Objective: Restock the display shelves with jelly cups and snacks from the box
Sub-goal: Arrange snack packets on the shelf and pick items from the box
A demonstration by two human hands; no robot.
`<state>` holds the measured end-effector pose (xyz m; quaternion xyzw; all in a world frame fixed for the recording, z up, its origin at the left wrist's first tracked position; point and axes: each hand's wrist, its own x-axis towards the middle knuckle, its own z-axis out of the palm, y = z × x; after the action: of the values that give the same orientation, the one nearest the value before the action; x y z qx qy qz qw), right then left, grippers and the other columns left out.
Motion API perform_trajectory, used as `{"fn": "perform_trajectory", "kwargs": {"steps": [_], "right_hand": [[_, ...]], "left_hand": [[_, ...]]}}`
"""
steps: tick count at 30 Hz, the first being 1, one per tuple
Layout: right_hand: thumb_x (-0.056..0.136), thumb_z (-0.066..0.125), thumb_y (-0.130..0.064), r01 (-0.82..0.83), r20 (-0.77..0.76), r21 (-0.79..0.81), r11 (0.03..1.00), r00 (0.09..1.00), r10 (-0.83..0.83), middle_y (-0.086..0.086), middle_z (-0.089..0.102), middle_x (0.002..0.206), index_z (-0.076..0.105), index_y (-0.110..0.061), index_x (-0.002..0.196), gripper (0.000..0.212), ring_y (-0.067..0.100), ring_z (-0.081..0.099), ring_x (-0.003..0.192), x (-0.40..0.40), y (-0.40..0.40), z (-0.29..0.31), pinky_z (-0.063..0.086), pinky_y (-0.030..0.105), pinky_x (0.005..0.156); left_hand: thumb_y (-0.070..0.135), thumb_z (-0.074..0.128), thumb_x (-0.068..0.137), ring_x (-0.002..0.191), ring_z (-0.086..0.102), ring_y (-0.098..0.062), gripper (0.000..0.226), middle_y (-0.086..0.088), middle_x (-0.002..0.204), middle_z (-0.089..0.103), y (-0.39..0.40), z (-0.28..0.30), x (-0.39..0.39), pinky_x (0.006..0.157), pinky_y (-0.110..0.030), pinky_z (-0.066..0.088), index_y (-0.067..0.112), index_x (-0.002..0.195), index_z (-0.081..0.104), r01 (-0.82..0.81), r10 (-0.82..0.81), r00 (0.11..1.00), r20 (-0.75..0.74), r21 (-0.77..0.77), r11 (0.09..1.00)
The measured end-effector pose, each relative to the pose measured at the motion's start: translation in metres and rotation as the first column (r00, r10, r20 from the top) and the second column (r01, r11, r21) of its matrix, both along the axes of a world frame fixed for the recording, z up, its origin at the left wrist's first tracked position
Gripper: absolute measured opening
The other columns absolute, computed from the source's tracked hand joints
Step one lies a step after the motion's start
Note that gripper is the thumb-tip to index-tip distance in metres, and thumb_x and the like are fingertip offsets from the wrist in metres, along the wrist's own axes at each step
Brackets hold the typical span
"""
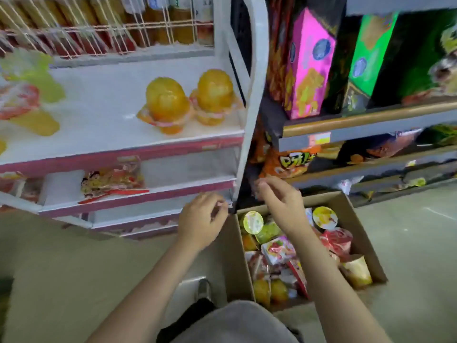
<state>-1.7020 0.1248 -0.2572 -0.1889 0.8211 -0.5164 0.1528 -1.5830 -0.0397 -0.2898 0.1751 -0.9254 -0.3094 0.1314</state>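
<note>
With your left hand (202, 219) and right hand (277, 196) loosely curled, empty as far as visible, above the box (366, 246) of jelly cups (252, 222), reaching blindly risks crushing foil lids.

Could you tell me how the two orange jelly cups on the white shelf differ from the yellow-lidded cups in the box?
The two orange jelly cups stand upside down on the white shelf, domed bottoms up, while the yellow-lidded cups lie tilted in the cardboard box, lids showing. The shelf pair stands side by side with bare shelf around it; the box cups are wedged among packets. Both hands hover above the box, near neither group.
</note>
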Motion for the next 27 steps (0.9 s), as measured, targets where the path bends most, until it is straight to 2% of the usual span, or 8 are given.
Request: {"fn": "perform_trajectory", "kwargs": {"steps": [3, 5, 9, 13, 17, 21, 24, 27], "right_hand": [[0.098, 0.058, -0.036, -0.046, 0.285, 0.325, 0.945, 0.957, -0.051, 0.006, 0.067, 0.111, 0.067, -0.014, 0.116, 0.030, 0.026, 0.062, 0.109, -0.010, 0.080, -0.090, 0.046, 0.033, 0.087], [0.092, 0.066, -0.040, -0.128, 0.370, 0.486, 0.865, 0.927, -0.071, 0.014, 0.059, 0.129, 0.057, -0.010, 0.131, 0.050, 0.032, 0.058, 0.117, -0.006, 0.132, -0.153, 0.046, 0.036, 0.094], [0.079, 0.073, -0.049, -0.143, 0.312, 0.614, 0.776, 0.947, -0.072, 0.025, 0.056, 0.126, 0.050, -0.003, 0.137, 0.078, 0.047, 0.055, 0.112, 0.009, 0.209, -0.245, 0.048, 0.053, 0.089], [0.080, 0.075, -0.045, -0.175, 0.303, 0.648, 0.741, 0.952, -0.041, 0.023, 0.047, 0.133, 0.042, -0.017, 0.145, 0.078, 0.046, 0.050, 0.118, 0.008, 0.241, -0.281, 0.048, 0.054, 0.093], [0.077, 0.081, -0.037, -0.092, 0.202, 0.685, 0.723, 0.977, -0.068, 0.023, 0.043, 0.126, 0.038, -0.016, 0.147, 0.084, 0.046, 0.045, 0.116, 0.014, 0.244, -0.295, 0.041, 0.053, 0.097], [0.070, 0.085, -0.049, 0.107, 0.124, 0.679, 0.726, 0.959, -0.257, 0.024, 0.042, 0.126, 0.037, -0.005, 0.140, 0.096, 0.041, 0.041, 0.117, 0.018, 0.240, -0.300, 0.040, 0.050, 0.100], [0.063, 0.089, -0.049, 0.254, 0.208, 0.677, 0.691, 0.835, -0.510, 0.026, 0.036, 0.133, 0.029, 0.007, 0.139, 0.112, 0.040, 0.038, 0.124, 0.013, 0.236, -0.301, 0.038, 0.043, 0.104], [0.070, 0.086, -0.046, 0.331, 0.457, 0.628, 0.704, 0.576, -0.678, 0.022, 0.050, 0.131, 0.036, 0.001, 0.139, 0.098, 0.039, 0.053, 0.122, 0.013, 0.234, -0.302, 0.049, 0.037, 0.084]], "left_hand": [[0.044, 0.051, 0.097, 0.120, 0.055, -0.027, 0.046, -0.005, 0.132, 0.054, 0.066, -0.086, -0.010, 0.093, -0.037, 0.047, 0.017, 0.134, 0.057, 0.076, -0.113, 0.889, 0.443, 0.101, 0.992], [0.049, 0.051, 0.096, 0.126, 0.049, -0.029, 0.056, -0.004, 0.141, 0.043, 0.113, -0.134, -0.008, 0.096, -0.039, 0.046, 0.019, 0.143, 0.045, 0.084, -0.161, 0.805, 0.571, 0.158, 0.984], [0.052, 0.050, 0.096, 0.136, 0.039, -0.040, 0.073, -0.017, 0.158, 0.022, 0.189, -0.201, 0.010, 0.102, -0.044, 0.043, 0.021, 0.156, 0.022, 0.029, -0.111, 0.701, 0.705, 0.128, 0.991], [0.053, 0.051, 0.096, 0.152, 0.003, -0.037, 0.088, -0.018, 0.164, -0.015, 0.224, -0.243, 0.027, 0.120, -0.049, 0.024, 0.012, 0.160, 0.006, -0.099, 0.016, 0.694, 0.720, 0.074, 0.992], [0.052, 0.052, 0.097, 0.153, -0.013, -0.029, 0.093, -0.012, 0.163, -0.025, 0.232, -0.259, 0.035, 0.123, -0.042, 0.012, 0.007, 0.158, -0.002, -0.139, 0.059, 0.709, 0.702, 0.057, 0.989], [0.052, 0.050, 0.097, 0.152, -0.015, -0.029, 0.094, -0.012, 0.163, -0.025, 0.232, -0.264, 0.037, 0.125, -0.043, 0.008, 0.007, 0.158, -0.006, -0.126, 0.068, 0.708, 0.703, 0.031, 0.992], [0.054, 0.048, 0.097, 0.152, -0.018, -0.029, 0.095, -0.013, 0.162, -0.026, 0.234, -0.267, 0.037, 0.125, -0.043, 0.006, 0.005, 0.158, -0.007, -0.125, 0.082, 0.702, 0.707, 0.008, 0.992], [0.057, 0.047, 0.096, 0.151, -0.019, -0.031, 0.097, -0.016, 0.163, -0.024, 0.238, -0.272, 0.035, 0.125, -0.045, 0.008, 0.004, 0.157, -0.007, -0.139, 0.110, 0.702, 0.703, -0.016, 0.990]]}}
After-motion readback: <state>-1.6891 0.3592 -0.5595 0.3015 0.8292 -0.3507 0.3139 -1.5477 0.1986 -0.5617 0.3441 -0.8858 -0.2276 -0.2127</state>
